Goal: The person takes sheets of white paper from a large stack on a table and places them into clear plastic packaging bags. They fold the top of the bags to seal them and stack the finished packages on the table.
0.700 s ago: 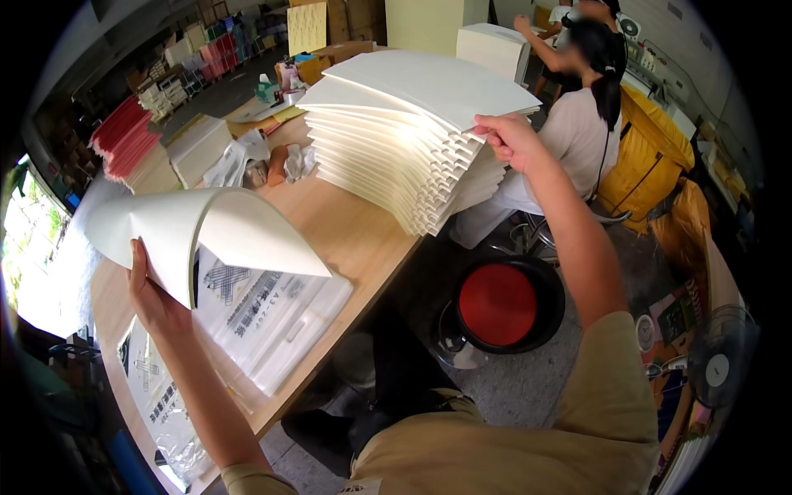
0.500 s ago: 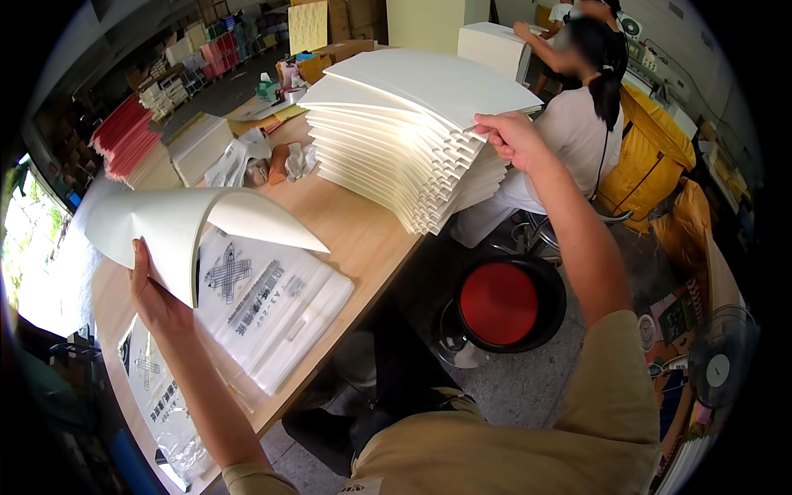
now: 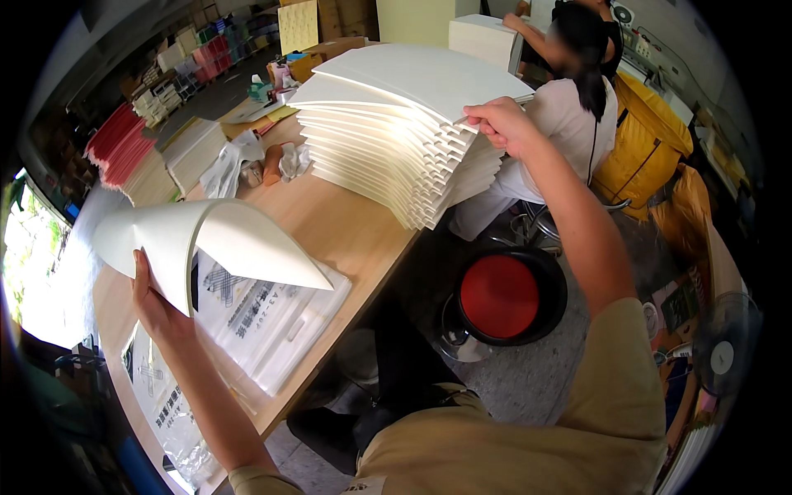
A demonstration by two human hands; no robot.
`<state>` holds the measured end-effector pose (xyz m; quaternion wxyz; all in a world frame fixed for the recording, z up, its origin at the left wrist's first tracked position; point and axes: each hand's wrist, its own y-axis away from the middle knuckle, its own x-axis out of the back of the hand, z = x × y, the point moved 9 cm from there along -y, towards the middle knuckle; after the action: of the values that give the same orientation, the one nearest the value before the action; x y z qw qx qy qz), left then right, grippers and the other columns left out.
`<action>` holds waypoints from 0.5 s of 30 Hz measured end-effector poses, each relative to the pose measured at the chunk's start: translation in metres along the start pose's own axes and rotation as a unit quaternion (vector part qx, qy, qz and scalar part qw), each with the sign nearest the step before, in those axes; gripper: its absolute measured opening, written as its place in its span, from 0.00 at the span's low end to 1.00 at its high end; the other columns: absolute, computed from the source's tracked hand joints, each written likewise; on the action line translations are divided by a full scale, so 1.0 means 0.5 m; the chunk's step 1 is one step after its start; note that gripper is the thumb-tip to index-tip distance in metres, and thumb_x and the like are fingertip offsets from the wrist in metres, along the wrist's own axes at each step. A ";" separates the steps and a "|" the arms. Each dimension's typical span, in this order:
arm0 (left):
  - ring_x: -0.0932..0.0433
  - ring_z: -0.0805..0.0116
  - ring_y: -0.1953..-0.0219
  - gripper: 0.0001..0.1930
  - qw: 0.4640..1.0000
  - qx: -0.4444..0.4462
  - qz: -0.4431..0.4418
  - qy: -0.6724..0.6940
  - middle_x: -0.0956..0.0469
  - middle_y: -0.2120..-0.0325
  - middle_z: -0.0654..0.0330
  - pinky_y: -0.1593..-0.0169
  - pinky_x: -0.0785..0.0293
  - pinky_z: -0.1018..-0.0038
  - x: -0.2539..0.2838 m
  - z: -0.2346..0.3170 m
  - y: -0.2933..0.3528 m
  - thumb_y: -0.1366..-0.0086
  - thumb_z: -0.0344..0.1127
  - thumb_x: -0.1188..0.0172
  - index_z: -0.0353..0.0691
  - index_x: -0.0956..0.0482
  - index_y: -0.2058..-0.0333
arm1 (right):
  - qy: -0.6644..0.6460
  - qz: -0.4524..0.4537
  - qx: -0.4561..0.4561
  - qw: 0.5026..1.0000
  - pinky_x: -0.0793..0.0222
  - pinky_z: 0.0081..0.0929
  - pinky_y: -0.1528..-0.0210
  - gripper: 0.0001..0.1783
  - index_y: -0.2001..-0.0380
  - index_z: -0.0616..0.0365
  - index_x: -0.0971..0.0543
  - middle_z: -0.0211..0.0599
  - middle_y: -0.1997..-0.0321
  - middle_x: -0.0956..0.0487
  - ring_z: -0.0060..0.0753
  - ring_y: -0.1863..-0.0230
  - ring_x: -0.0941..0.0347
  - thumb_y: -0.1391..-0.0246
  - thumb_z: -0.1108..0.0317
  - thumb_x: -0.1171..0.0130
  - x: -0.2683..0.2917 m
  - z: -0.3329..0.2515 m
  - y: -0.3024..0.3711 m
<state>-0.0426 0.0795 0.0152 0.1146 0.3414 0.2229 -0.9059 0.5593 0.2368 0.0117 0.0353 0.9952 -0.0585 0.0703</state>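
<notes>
Pale wooden table (image 3: pixel 351 231) as work surface. At far right of table: tall, fanned stack of white paper (image 3: pixel 355 153) with staggered layers. At left, raised: curled white paper (image 3: pixel 169 235), arched partly over printed clear plastic bags (image 3: pixel 280 318). Right hand (image 3: pixel 502 124): closed fingers pinching near corner of stack's upper layer. Left hand (image 3: pixel 162 312): gripping curled paper, with one digit visible on outer face

Curled white paper (image 3: pixel 165 239) is held by the left hand (image 3: pixel 162 312), partly over a printed plastic bag (image 3: pixel 268 330) on the tabletop (image 3: pixel 342 235); the tall paper stack (image 3: pixel 363 153) is pinched near its top corner by the right hand (image 3: pixel 506 126).
</notes>
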 end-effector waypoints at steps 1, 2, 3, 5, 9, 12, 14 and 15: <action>0.18 0.59 0.51 0.17 1.000 -0.001 0.002 0.000 0.20 0.50 0.52 0.48 0.17 0.61 0.000 0.000 0.000 0.26 0.34 0.48 0.33 0.29 0.43 | 0.001 -0.004 -0.001 1.000 0.59 0.20 0.88 0.14 0.75 0.63 0.23 0.23 0.87 0.35 0.15 0.91 0.50 0.42 0.63 0.35 0.003 0.000 -0.005; 0.18 0.59 0.51 0.17 1.000 -0.002 0.003 0.000 0.20 0.50 0.52 0.48 0.17 0.61 0.001 -0.001 0.000 0.26 0.34 0.48 0.33 0.29 0.43 | 0.002 -0.009 -0.002 1.000 0.59 0.21 0.88 0.14 0.74 0.64 0.23 0.24 0.87 0.35 0.15 0.91 0.49 0.43 0.63 0.36 0.005 0.001 -0.007; 0.18 0.59 0.51 0.17 1.000 -0.002 0.003 -0.001 0.20 0.50 0.52 0.48 0.17 0.61 0.003 -0.001 0.000 0.26 0.34 0.48 0.33 0.29 0.43 | -0.001 -0.014 -0.003 1.000 0.59 0.21 0.88 0.14 0.75 0.64 0.23 0.24 0.87 0.35 0.15 0.91 0.49 0.43 0.64 0.36 0.004 0.001 -0.007; 0.18 0.59 0.51 0.17 1.000 -0.004 0.002 -0.004 0.21 0.50 0.51 0.48 0.17 0.61 0.008 -0.002 0.000 0.26 0.34 0.48 0.33 0.30 0.43 | -0.009 -0.026 -0.004 1.000 0.59 0.21 0.88 0.13 0.75 0.64 0.23 0.24 0.87 0.35 0.15 0.91 0.49 0.43 0.65 0.36 0.001 -0.001 -0.007; 0.18 0.59 0.50 0.17 1.000 -0.004 -0.003 -0.005 0.21 0.50 0.51 0.48 0.17 0.61 0.007 -0.003 0.001 0.26 0.34 0.48 0.33 0.30 0.42 | -0.027 -0.027 -0.008 0.999 0.59 0.21 0.88 0.12 0.75 0.63 0.24 0.24 0.87 0.35 0.16 0.91 0.49 0.44 0.66 0.36 0.005 -0.001 -0.008; 0.18 0.59 0.50 0.17 1.000 0.004 -0.004 -0.001 0.21 0.50 0.52 0.48 0.17 0.61 0.007 -0.006 0.001 0.26 0.34 0.48 0.33 0.30 0.42 | -0.036 -0.038 -0.010 0.999 0.59 0.21 0.89 0.12 0.76 0.62 0.24 0.24 0.88 0.35 0.16 0.91 0.49 0.44 0.66 0.36 0.007 0.003 -0.010; 0.18 0.59 0.50 0.17 1.000 0.005 -0.005 0.004 0.21 0.50 0.52 0.47 0.18 0.61 0.002 -0.008 0.003 0.26 0.34 0.48 0.33 0.30 0.42 | -0.038 -0.045 -0.012 0.998 0.58 0.21 0.89 0.12 0.76 0.62 0.24 0.23 0.88 0.35 0.16 0.92 0.49 0.44 0.66 0.36 0.005 0.002 -0.010; 0.18 0.59 0.50 0.17 1.000 0.006 -0.004 0.005 0.21 0.50 0.52 0.47 0.18 0.61 0.003 -0.009 0.003 0.26 0.34 0.48 0.33 0.30 0.42 | -0.032 -0.045 -0.011 0.998 0.58 0.21 0.89 0.12 0.76 0.62 0.24 0.23 0.88 0.35 0.16 0.92 0.49 0.44 0.66 0.36 0.005 0.000 -0.009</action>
<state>-0.0408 0.0802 0.0107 0.1076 0.3456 0.2199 -0.9059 0.5623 0.2410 0.0116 0.0472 0.9981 -0.0160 0.0358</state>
